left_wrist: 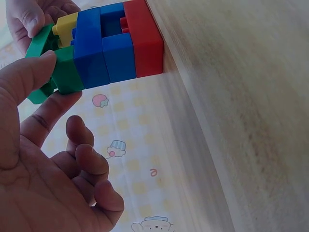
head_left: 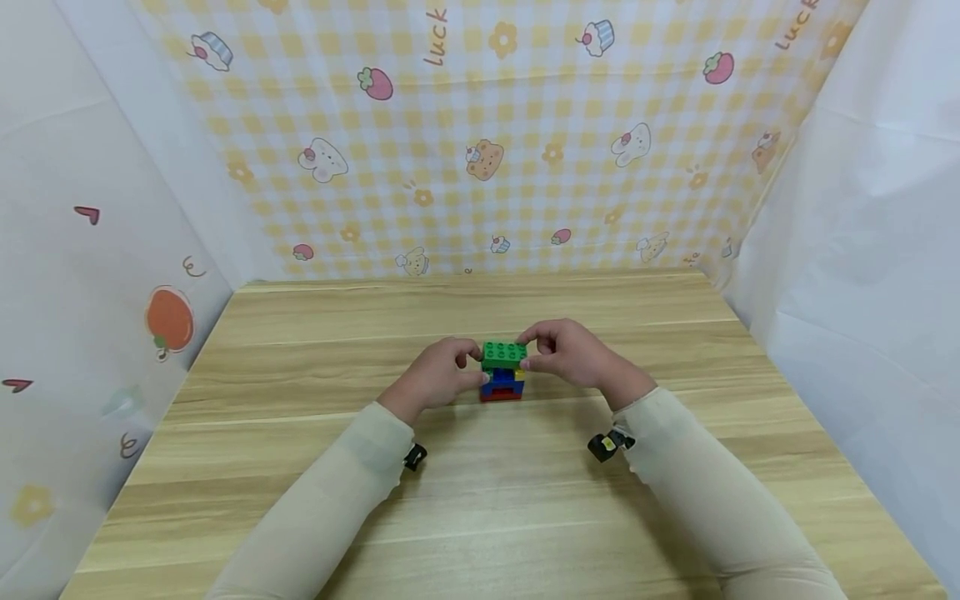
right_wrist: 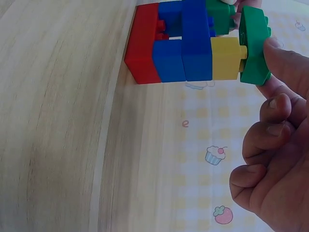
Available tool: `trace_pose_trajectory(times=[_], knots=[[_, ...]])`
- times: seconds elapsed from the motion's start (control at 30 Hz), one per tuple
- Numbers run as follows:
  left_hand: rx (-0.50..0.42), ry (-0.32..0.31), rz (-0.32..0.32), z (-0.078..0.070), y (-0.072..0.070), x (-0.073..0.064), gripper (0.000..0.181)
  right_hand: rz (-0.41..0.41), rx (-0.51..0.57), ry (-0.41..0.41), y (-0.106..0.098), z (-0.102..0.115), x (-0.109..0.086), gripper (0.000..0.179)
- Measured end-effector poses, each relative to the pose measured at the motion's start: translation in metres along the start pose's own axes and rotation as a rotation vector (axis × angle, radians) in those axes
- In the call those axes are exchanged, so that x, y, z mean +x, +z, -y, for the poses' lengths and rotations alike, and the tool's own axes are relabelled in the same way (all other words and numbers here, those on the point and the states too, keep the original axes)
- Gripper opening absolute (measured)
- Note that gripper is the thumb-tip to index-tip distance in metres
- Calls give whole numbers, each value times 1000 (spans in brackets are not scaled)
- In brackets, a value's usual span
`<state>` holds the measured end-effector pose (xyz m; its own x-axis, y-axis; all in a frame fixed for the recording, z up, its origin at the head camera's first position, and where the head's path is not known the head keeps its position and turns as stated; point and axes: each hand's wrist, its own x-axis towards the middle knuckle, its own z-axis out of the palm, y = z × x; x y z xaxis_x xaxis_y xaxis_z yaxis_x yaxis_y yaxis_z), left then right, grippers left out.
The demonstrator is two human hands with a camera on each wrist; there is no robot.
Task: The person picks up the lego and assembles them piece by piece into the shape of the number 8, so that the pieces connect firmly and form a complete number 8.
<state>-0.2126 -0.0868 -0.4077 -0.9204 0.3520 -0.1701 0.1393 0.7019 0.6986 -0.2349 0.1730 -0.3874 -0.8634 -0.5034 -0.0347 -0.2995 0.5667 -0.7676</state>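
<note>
A small stack of toy building bricks stands on the wooden table. A red brick point(right_wrist: 144, 46) forms its base, with blue bricks point(left_wrist: 90, 50) above it. Over these sit a yellow brick point(right_wrist: 225, 58) and a small green brick point(left_wrist: 67, 70) with a gap between them. A long green brick point(head_left: 504, 354) spans the top; yellow studs show below its underside in the right wrist view. My right hand point(head_left: 573, 354) pinches the long brick's right end between thumb and index finger. With thumb and index finger, my left hand point(head_left: 438, 375) grips the small green brick on the left.
The wooden table point(head_left: 487, 517) reaches back to a yellow checked cloth point(head_left: 450, 167) printed with cartoons. White cloth walls point(head_left: 97, 275) stand on both sides. Black straps with small devices point(head_left: 611, 444) are on the wrists.
</note>
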Motion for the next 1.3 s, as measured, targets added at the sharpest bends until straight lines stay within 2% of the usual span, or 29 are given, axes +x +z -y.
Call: trace_pose_trajectory(times=[0.3, 0.7, 0.9, 1.1, 1.2, 1.3], knots=[[-27, -5, -3, 1, 0, -1, 30, -4, 12, -1, 3, 1, -1, 32], [-35, -1, -4, 2, 0, -1, 32, -10, -37, -5, 6, 4, -4, 28], [-59, -4, -12, 3, 2, -2, 38, -6, -39, -1, 7, 4, -5, 29], [-122, 60, -63, 0, 1, -6, 39, -2, -56, 1, 7, 5, -6, 28], [-125, 96, -80, -2, 0, -8, 33, -3, -55, 1, 7, 5, -7, 28], [-117, 102, -86, -3, 0, -9, 29, -2, -49, 1, 7, 4, -7, 28]])
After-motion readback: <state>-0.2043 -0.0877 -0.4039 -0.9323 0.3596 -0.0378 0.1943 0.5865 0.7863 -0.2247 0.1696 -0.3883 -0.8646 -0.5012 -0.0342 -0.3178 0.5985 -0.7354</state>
